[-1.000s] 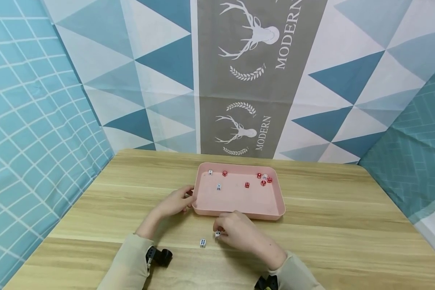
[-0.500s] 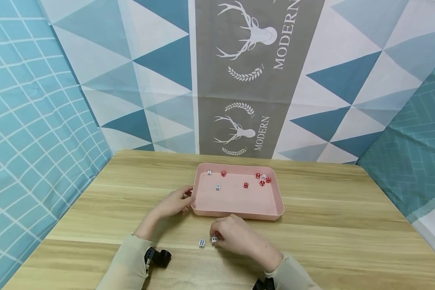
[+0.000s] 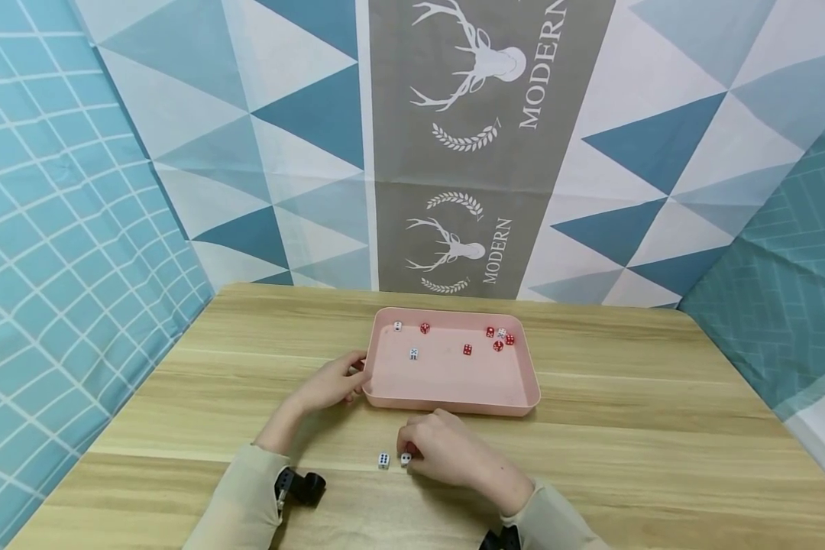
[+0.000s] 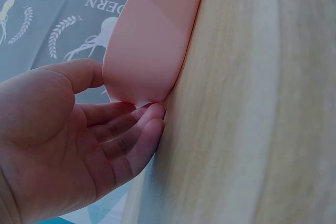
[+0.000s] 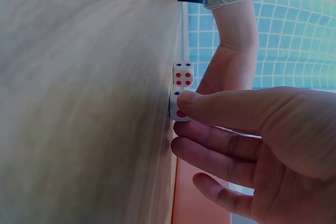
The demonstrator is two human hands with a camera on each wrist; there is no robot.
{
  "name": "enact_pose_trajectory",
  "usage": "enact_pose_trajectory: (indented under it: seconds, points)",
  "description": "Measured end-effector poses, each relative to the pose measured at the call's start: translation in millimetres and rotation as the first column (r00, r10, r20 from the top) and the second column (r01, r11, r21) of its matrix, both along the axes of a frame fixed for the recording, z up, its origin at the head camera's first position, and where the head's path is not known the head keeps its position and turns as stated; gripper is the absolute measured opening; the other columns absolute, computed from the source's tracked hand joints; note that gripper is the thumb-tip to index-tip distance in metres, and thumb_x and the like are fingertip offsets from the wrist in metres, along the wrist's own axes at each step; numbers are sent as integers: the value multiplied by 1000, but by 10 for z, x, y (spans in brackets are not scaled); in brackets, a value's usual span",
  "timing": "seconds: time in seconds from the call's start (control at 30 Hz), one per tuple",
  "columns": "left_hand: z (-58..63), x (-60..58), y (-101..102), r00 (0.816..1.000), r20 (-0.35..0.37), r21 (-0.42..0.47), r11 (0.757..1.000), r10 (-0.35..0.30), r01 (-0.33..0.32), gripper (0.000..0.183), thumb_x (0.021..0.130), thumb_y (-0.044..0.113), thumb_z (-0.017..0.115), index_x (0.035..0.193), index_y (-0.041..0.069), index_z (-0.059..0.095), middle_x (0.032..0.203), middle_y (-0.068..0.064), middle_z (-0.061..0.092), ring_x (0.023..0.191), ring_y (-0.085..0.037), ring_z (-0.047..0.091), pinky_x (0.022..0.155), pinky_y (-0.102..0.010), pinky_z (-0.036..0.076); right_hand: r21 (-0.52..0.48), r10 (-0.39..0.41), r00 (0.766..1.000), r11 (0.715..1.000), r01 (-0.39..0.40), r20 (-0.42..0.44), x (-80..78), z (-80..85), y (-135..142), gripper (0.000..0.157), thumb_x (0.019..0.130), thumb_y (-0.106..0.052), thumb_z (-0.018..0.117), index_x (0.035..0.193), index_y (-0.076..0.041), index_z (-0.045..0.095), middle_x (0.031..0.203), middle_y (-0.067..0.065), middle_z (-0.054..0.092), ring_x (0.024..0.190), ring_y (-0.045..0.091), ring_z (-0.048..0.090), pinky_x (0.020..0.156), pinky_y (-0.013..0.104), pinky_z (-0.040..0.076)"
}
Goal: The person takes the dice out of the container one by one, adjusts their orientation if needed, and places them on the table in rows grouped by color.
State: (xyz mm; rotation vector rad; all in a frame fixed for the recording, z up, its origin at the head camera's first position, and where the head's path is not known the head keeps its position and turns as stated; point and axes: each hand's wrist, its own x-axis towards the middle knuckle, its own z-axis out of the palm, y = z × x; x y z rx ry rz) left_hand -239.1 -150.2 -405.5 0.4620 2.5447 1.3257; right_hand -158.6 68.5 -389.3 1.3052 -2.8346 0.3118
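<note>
My left hand [image 3: 330, 386] grips the left side of a shallow pink tray [image 3: 474, 380]; in the left wrist view its thumb is at the rim and the other fingers [image 4: 123, 140] lie against the tray's outer wall. In front of the tray, my right hand [image 3: 447, 449] pinches a white die [image 5: 176, 110] between thumb and fingers, low at the tabletop. A second white die [image 3: 383, 461] rests on the table just left of it, six pips facing up. Fingers partly cover the held die.
Inside the tray are several red dice, one of them a red die [image 3: 467, 350], and a few white dice, including a white die [image 3: 414, 354]. The wooden table [image 3: 632, 428] meets a patterned cloth wall [image 3: 454, 153] at the back.
My right hand has brought the pinched white die from near the tray's front edge down and slightly left, beside the other white die. My left hand stays on the tray.
</note>
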Motion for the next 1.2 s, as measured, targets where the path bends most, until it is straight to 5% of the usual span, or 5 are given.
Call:
enact_pose_trajectory:
  seconds: [0.73, 1.2]
  points:
    - [7, 11, -18, 1000, 7, 7, 1000, 12, -12, 45, 93, 15, 48, 134, 0, 38, 108, -16, 54, 64, -16, 53, 55, -28, 45, 4, -14, 1000, 1000, 14, 15, 21, 9, -25, 9, 75, -23, 72, 81, -23, 65, 75, -16, 57, 66, -5, 46, 65, 18, 34]
    - [26, 18, -2, 1000, 11, -9, 1000, 14, -14, 44, 94, 16, 47, 134, 0, 39, 109, -16, 53, 64, -16, 53, 57, -28, 46, -202, -98, 991, 973, 114, 90, -130, 80, 103, 4, 81, -15, 64, 83, -18, 66, 75, -13, 59, 69, 0, 53, 66, 15, 44]
